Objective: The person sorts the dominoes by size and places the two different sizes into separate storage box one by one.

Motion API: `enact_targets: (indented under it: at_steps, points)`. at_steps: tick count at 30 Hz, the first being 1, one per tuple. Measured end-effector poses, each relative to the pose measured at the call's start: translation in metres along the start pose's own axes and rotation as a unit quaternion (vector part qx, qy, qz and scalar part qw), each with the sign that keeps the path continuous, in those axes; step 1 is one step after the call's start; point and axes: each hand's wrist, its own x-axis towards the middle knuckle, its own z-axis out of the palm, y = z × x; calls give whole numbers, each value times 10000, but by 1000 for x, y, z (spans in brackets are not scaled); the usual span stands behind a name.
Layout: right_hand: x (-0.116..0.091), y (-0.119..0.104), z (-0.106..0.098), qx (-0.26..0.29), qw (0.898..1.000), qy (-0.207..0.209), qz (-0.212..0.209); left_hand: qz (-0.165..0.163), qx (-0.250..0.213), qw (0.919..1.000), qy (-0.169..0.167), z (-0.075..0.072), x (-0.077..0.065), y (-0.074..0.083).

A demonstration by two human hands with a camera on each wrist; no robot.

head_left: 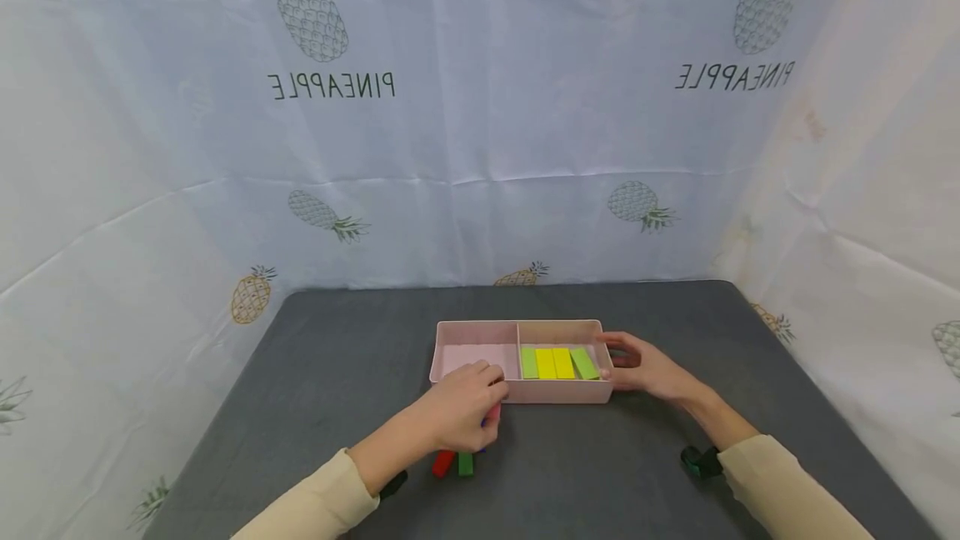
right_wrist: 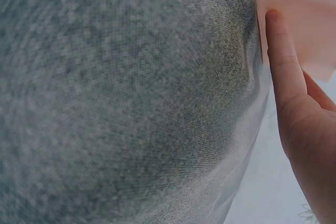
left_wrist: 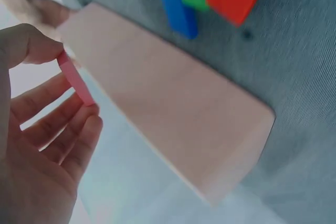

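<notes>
A pink block is pinched between the thumb and fingers of my left hand, just over the front wall of a pale pink two-compartment box. At the box's right end, my right hand holds the wall, thumb near the front corner and other fingers at the rim farther back. In the right wrist view, one straight digit lies against the box's wall. Yellow blocks and light green blocks lie in the right compartment. Nothing shows in the visible part of the left compartment.
Red, green and blue blocks lie on the dark grey tabletop in front of the box, partly behind my left hand in the head view. A pineapple-print cloth hangs around the table's back and sides.
</notes>
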Motion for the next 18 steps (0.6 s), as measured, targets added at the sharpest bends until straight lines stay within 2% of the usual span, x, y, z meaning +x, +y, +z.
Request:
enact_targets:
  at_steps: [10,18]
  points:
    - [0,2,-2,-124,9999,28,-89,-451,-420,9981,77,-8,19,-24]
    - [0,1,-2,-100,9999,88,51,-730,-276,9968,-173,-2,38,-41]
